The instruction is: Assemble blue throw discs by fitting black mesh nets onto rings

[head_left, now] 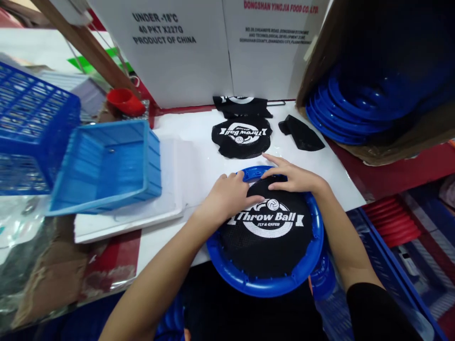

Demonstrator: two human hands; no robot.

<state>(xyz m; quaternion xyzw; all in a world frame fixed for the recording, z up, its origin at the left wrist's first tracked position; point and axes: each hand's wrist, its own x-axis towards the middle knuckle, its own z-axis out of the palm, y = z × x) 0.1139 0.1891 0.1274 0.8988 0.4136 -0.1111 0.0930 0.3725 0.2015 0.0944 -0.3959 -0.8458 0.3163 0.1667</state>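
Note:
A blue plastic ring (pixel 265 287) with small pegs along its inner edge lies tilted at the table's near edge. Black mesh fabric (pixel 263 255) printed "Throw Ball" fills the ring; at the far side, part of the rim shows bare. My left hand (pixel 232 196) is closed over the far left rim, fingers curled and thumb stretched across the mesh. At the far right, my right hand (pixel 289 176) rests on the mesh and rim with its fingers spread. Beyond the ring lies another printed mesh disc (pixel 241 147), with a further mesh piece (pixel 245 110) behind it.
A folded black piece (pixel 304 135) lies at right. An open carton (pixel 305 80) holds stacked blue rings (pixel 341 113). On the left are a light blue bin (pixel 117 166), a blue basket (pixel 31 123) and a red cup (pixel 125 102). White cartons (pixel 177 66) stand behind.

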